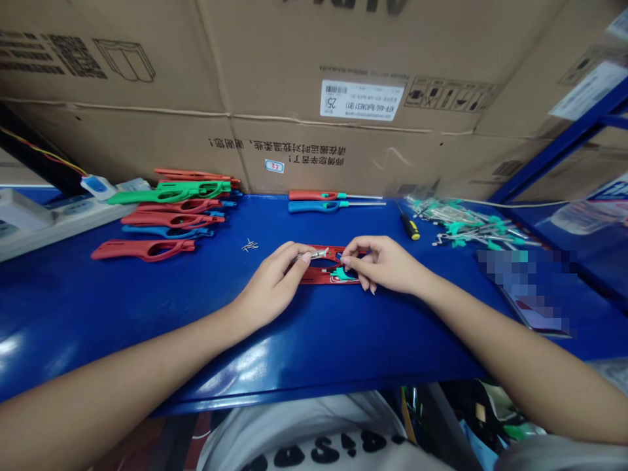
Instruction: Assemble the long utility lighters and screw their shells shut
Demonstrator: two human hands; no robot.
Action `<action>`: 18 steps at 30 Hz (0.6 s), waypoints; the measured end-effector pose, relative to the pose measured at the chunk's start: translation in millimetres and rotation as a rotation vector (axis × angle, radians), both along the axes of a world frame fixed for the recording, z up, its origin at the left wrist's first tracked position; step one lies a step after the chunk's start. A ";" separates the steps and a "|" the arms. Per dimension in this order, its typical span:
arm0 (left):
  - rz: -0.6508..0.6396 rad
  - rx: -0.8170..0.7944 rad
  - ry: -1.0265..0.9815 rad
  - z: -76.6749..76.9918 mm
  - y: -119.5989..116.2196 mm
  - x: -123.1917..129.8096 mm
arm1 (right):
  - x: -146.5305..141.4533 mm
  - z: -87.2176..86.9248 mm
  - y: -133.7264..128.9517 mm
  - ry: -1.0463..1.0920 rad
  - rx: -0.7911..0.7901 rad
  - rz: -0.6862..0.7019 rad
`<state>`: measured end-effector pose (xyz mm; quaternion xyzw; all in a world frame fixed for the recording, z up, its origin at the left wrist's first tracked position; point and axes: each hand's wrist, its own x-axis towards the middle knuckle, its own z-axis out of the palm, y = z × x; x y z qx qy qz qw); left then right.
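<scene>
My left hand (pixel 277 281) pinches a small silvery part with a whitish tip (pixel 318 254) between thumb and fingers, over the left end of the red lighter casing halves (pixel 311 279). Those two halves lie on the blue table, one behind the other. In the nearer half sits a teal plastic piece (pixel 346 273) with a thin white wire looped beside it. My right hand (pixel 380 261) is at the casings' right end, thumb and forefinger pinched together. What those fingertips hold is too small to make out. The right hand covers the casings' right part.
Red, green and blue lighter casings (pixel 147 250) lie stacked at left, near a white power strip (pixel 73 216). Small screws (pixel 250 245) sit left of centre. Behind are two long-nosed lighters (pixel 314 207); rightward, a screwdriver (pixel 411 226), metal-tube parts (pixel 461 229) and a phone (pixel 530 294).
</scene>
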<state>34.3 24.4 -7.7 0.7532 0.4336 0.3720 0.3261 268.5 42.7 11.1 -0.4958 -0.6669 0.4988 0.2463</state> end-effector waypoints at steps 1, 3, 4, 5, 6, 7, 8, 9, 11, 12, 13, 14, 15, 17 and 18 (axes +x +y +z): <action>0.005 0.002 0.007 0.0 0.3 -0.3 | -0.1 -1.8 1.4 0.050 -0.006 0.006; 0.014 0.022 0.011 -0.4 1.1 -0.7 | 0.2 -5.3 3.8 0.119 -0.003 0.036; 0.017 0.035 0.006 -0.7 1.4 -0.7 | 0.5 -6.6 4.7 0.135 0.001 0.052; 0.017 0.048 0.000 -1.1 1.5 -0.6 | 0.9 -7.5 5.2 0.140 0.007 0.072; 0.015 0.057 -0.006 -1.3 1.5 -0.4 | 1.2 -8.0 5.3 0.135 0.016 0.098; 0.011 0.061 -0.009 -1.5 1.3 -0.2 | 1.6 -8.2 5.2 0.126 0.030 0.131; 0.004 0.063 -0.008 -1.5 0.9 0.1 | 1.8 -8.1 4.8 0.119 0.048 0.164; -0.002 0.064 -0.004 -1.4 0.5 0.4 | 2.0 -7.9 4.3 0.117 0.070 0.191; -0.011 0.068 0.007 -1.0 -0.3 0.8 | 2.0 -7.8 3.3 0.133 0.118 0.215; -0.016 0.074 0.009 -0.9 -0.5 0.8 | 1.8 -7.9 2.9 0.148 0.139 0.210; -0.020 0.079 0.010 -1.0 -0.6 0.8 | 1.6 -8.1 2.7 0.161 0.154 0.199; -0.024 0.084 0.009 -1.1 -0.5 0.7 | 1.3 -8.5 2.6 0.170 0.165 0.189; -0.028 0.087 0.007 -1.4 -0.3 0.5 | 1.1 -8.9 2.6 0.175 0.172 0.183; -0.038 0.089 0.005 -2.2 0.2 0.1 | 1.0 -9.6 3.0 0.174 0.175 0.179; -0.043 0.087 0.006 -2.6 0.4 -0.1 | 1.1 -9.9 3.3 0.169 0.174 0.182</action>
